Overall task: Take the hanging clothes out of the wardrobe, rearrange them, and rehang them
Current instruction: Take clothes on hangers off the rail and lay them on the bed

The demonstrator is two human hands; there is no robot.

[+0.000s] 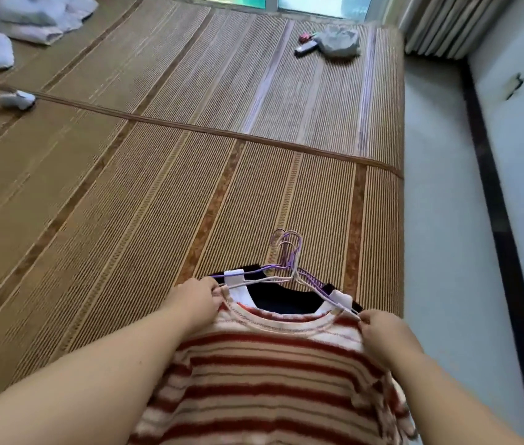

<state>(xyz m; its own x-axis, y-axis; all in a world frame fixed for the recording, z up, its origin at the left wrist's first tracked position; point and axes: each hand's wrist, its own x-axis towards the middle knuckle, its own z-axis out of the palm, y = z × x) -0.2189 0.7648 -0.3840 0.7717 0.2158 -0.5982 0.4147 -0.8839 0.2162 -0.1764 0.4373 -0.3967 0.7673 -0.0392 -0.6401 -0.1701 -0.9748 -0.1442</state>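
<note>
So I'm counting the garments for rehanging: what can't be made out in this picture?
Head view only:
- Garments under the striped sweater: it covers them, so no count; only a dark collar shows.
- Hangers: hooks overlap, number unclear.
- Sweater's hem: cut off by the bottom edge.
- Small objects by the grey bundle: too small, blurred.

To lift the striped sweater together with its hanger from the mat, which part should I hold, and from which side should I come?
Hold the bunched hanger hooks, coming from the far side above the mat. They stick out bare beyond the collar of the striped sweater, free of cloth. Both the left hand and the right hand now pinch the shoulder ends; lifting there would probably let the stacked hangers slide apart.
</note>
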